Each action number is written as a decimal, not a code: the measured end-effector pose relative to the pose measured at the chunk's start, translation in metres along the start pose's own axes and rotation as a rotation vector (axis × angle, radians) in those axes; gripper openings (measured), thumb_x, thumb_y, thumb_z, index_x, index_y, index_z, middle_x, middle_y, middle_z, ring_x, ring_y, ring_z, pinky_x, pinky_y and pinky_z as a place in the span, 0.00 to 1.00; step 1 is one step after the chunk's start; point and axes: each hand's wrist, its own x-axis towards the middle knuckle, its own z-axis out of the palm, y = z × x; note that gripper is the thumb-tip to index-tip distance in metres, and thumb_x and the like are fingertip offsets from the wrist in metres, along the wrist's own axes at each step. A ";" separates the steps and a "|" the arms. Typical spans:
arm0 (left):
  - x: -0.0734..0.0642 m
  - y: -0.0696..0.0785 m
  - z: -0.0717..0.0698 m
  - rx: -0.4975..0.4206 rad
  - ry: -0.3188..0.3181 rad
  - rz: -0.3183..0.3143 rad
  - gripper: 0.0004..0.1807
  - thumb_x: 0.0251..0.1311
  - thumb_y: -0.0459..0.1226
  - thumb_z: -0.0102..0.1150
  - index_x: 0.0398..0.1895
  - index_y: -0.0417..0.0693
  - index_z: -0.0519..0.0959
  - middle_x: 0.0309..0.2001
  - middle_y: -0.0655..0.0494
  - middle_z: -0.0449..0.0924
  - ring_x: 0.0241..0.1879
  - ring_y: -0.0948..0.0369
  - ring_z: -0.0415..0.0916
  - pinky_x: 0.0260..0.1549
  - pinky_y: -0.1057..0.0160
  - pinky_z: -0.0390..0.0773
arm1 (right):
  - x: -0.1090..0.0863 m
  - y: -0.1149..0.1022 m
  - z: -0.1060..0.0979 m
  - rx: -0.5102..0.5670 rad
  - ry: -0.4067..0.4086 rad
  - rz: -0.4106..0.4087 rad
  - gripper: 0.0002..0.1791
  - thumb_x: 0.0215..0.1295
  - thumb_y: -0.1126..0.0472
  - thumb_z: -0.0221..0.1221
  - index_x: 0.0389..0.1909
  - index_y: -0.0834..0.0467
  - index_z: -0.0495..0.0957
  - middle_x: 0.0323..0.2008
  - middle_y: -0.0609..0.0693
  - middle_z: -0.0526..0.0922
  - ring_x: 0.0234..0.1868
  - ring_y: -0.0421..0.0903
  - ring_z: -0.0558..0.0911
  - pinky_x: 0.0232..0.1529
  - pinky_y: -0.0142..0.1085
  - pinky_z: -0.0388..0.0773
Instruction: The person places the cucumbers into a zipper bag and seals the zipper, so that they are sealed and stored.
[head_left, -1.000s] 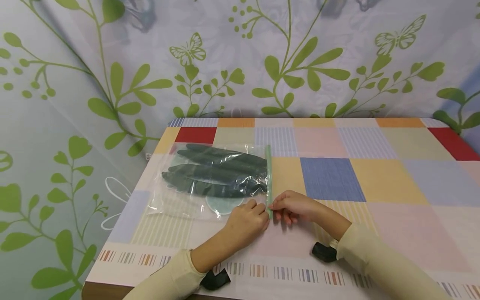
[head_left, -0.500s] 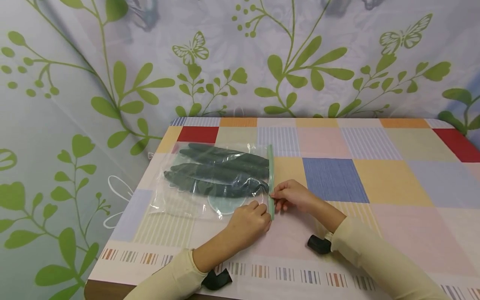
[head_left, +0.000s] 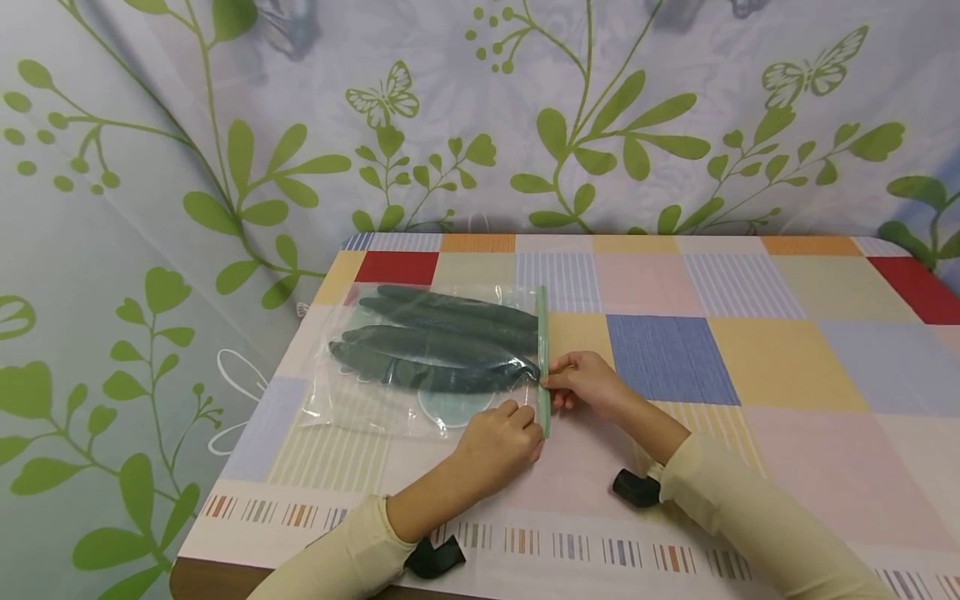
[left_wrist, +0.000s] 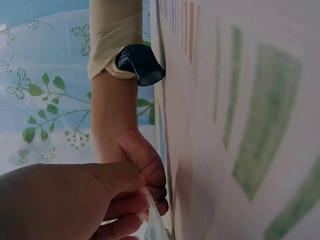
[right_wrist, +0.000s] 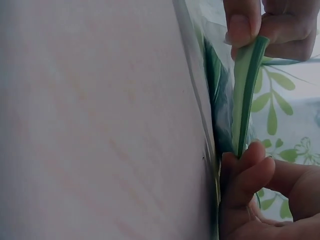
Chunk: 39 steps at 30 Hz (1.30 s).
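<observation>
Several dark green cucumbers (head_left: 450, 321) lie inside a clear zip bag (head_left: 330, 408), flat on the table in the head view. Along the bag's right edge runs a green zip strip (head_left: 543, 329). My left hand (head_left: 497, 443) pinches the bag's near corner by the strip's end; in the left wrist view its thumb and fingers (left_wrist: 122, 181) have a fold of clear plastic between them. Further up the strip, my right hand (head_left: 587, 385) pinches it between thumb and fingers. In the right wrist view the strip (right_wrist: 245, 95) stretches between both hands.
A patchwork cloth (head_left: 667, 358) covers the table. Through the bag's near part a pale round patch (head_left: 453, 407) shows. Behind the table hangs a leaf-patterned curtain (head_left: 450, 100). Black wrist mounts (head_left: 636, 487) sit at both sleeves.
My right hand has slid away from me along the zip strip, from near its close end to further up. My left hand keeps its pinch at the corner. The view has shifted slightly.
</observation>
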 end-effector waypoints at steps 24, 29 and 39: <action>0.000 -0.002 0.003 -0.042 0.013 -0.025 0.07 0.44 0.42 0.63 0.14 0.56 0.79 0.19 0.62 0.71 0.22 0.64 0.69 0.15 0.70 0.68 | 0.003 -0.003 -0.004 -0.086 -0.109 -0.040 0.14 0.56 0.70 0.53 0.42 0.72 0.73 0.14 0.44 0.70 0.14 0.36 0.63 0.16 0.27 0.59; 0.001 -0.003 0.002 -0.042 0.008 -0.025 0.06 0.45 0.42 0.63 0.15 0.55 0.79 0.20 0.62 0.71 0.22 0.64 0.68 0.14 0.70 0.68 | 0.005 -0.003 -0.005 -0.100 -0.070 -0.067 0.12 0.56 0.68 0.54 0.41 0.70 0.70 0.14 0.45 0.69 0.14 0.38 0.64 0.16 0.29 0.62; -0.002 -0.003 0.003 -0.041 0.009 -0.026 0.06 0.44 0.42 0.63 0.15 0.55 0.79 0.19 0.62 0.71 0.21 0.64 0.67 0.14 0.70 0.67 | 0.012 -0.004 -0.002 -0.097 0.036 -0.064 0.26 0.57 0.68 0.53 0.55 0.69 0.57 0.15 0.46 0.69 0.16 0.39 0.67 0.18 0.30 0.65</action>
